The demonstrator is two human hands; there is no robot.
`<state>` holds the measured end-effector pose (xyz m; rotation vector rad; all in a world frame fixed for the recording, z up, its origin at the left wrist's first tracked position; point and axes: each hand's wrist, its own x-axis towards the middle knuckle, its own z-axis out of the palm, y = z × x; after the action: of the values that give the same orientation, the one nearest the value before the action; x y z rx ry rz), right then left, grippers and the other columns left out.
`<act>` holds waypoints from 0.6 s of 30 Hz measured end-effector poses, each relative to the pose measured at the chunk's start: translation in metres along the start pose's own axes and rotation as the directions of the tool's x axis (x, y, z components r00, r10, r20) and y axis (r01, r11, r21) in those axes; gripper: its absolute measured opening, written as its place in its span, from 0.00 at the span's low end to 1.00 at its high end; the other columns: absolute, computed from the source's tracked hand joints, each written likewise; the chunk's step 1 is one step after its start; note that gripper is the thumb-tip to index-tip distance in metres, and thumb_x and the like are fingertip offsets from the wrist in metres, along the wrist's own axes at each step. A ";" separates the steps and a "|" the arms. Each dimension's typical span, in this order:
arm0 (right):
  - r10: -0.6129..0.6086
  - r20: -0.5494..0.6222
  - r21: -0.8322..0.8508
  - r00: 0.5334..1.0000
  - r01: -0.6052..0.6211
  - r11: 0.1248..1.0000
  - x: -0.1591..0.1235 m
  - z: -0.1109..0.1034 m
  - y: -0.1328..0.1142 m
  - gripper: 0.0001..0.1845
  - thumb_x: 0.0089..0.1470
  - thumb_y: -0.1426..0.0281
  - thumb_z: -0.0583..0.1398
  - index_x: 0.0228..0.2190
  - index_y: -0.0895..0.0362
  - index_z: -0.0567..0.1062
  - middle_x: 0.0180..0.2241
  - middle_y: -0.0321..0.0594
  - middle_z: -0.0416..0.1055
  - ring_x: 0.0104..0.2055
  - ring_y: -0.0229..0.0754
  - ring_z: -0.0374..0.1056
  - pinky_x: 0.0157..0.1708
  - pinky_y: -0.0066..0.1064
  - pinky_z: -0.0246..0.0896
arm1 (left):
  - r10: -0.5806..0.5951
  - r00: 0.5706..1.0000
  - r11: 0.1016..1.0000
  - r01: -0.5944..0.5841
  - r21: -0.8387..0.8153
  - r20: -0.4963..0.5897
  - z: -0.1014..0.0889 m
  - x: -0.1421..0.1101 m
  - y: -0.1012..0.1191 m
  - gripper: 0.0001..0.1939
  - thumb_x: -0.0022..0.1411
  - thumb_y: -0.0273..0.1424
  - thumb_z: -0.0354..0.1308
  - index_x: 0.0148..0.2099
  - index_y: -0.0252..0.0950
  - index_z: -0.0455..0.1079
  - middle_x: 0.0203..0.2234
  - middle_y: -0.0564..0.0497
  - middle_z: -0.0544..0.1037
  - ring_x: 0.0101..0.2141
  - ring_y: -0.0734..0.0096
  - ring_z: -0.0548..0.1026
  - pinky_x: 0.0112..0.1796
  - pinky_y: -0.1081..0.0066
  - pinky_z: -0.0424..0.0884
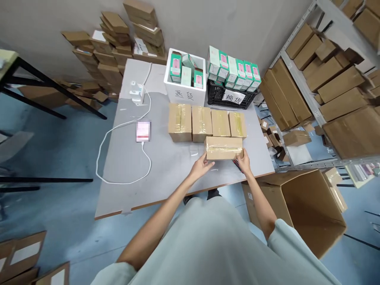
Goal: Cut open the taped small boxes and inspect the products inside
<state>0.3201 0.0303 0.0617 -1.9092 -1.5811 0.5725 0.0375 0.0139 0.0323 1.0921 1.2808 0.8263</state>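
Observation:
A taped cardboard box (224, 148) is held level between my two hands near the front of the table, its long side toward me. My left hand (202, 166) grips its left end, thumb on the near side. My right hand (244, 161) closes on the right end; some of its fingers are hidden behind the box. A small dark object (236, 164) shows beside my right hand, too little of it to name. Just beyond the held box, several taped cardboard boxes (202, 122) stand in a row.
Behind the row are a white foam box (185, 94) and a black crate (212, 97), both with green-and-white cartons. A phone (143, 131) on a white cable lies on the grey table (166, 170) at left. An open carton (314, 209) stands at right, below shelves (305, 83).

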 end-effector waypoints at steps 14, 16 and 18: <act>0.238 0.194 0.328 0.952 -0.291 0.899 -0.132 0.106 0.064 0.53 0.73 0.38 0.53 0.80 0.63 0.62 0.81 0.61 0.63 0.84 0.56 0.59 0.84 0.51 0.53 | -0.221 0.972 0.975 0.219 -0.030 -0.083 -0.068 -0.112 -0.145 0.56 0.64 0.32 0.75 0.88 0.41 0.55 0.83 0.35 0.62 0.75 0.40 0.73 0.71 0.46 0.74; 0.304 0.212 0.342 0.929 -0.362 0.867 -0.139 0.103 0.081 0.48 0.75 0.43 0.51 0.80 0.60 0.61 0.79 0.61 0.66 0.80 0.57 0.66 0.80 0.56 0.61 | -0.260 0.960 0.966 0.259 -0.023 -0.100 -0.070 -0.111 -0.158 0.60 0.62 0.31 0.77 0.88 0.40 0.53 0.83 0.33 0.61 0.74 0.38 0.73 0.70 0.47 0.76; 0.348 0.249 0.320 0.904 -0.416 0.851 -0.145 0.102 0.095 0.43 0.74 0.48 0.55 0.79 0.58 0.65 0.75 0.63 0.71 0.75 0.58 0.73 0.75 0.59 0.68 | -0.303 0.946 0.953 0.304 -0.007 -0.119 -0.071 -0.107 -0.171 0.62 0.59 0.31 0.80 0.88 0.40 0.54 0.83 0.31 0.60 0.73 0.36 0.74 0.69 0.47 0.77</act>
<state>0.2928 -0.1062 -0.0831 -1.9226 -1.0852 1.1598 -0.0645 -0.1271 -0.0920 0.8351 1.5105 0.6576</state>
